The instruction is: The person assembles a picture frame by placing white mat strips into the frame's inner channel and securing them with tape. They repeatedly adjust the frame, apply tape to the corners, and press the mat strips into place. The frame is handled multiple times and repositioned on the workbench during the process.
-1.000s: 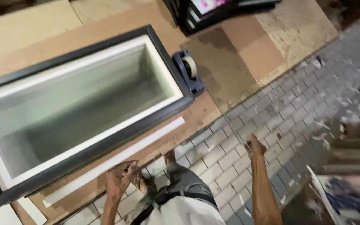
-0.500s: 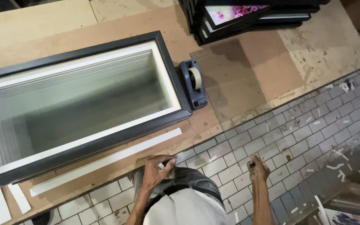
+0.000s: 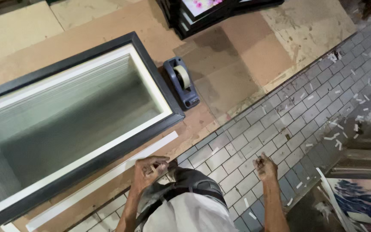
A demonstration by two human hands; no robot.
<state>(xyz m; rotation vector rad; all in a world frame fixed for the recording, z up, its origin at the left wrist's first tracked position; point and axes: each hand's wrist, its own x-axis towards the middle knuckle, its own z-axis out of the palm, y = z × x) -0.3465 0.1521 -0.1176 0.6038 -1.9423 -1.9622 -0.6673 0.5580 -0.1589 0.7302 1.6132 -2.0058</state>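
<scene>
A large dark picture frame with a white inner border and a reflective pane lies flat on brown board. My left hand hovers with curled fingers just below a long white strip that lies along the frame's near edge; I cannot tell whether it pinches anything. My right hand is loosely closed over the grey tiled floor, apart from everything. Below my hands I see my knee in dark cloth and a light shirt.
A blue tape dispenser with a tan roll sits by the frame's right corner. A stack of dark framed pictures lies at the top. Paper scraps litter the tiles at right. A blue print leans at lower right.
The view has shifted, so the frame sits more to the left. My left hand rose toward the white strip and my right hand curled closed, moving in from the right.
</scene>
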